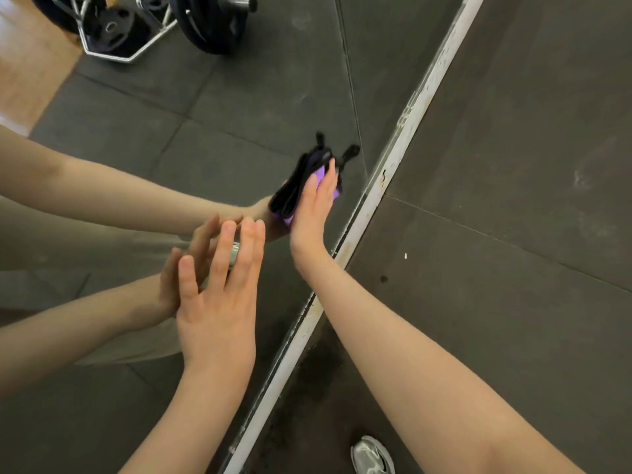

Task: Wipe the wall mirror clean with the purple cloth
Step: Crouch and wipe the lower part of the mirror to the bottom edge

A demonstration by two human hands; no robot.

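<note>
1. Right hand [316,203], fingers straight, presses the purple cloth [320,175] flat on the wall mirror [239,114], just above the white frame [403,131].
2. Left hand [219,295], fingers spread, palm on the glass just below-left of the right.
3. Grey shoe [372,455] under the right forearm.

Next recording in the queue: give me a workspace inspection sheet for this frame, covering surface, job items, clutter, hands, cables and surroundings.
Surface: wall mirror, faint smudges on the glass; its pale bottom frame is chipped and stained.
Job's things: purple cloth pressed flat against the mirror under the right hand.
Clutter: nothing seen.
Hands: right hand flat, fingers straight on the cloth; left hand open, fingers spread, fingertips at the glass.
Cables: nothing seen.
Surroundings: dark rubber floor mats with scuffs and specks; grey shoe at the bottom edge; weight plates and a metal rack reflected in the mirror.
</note>
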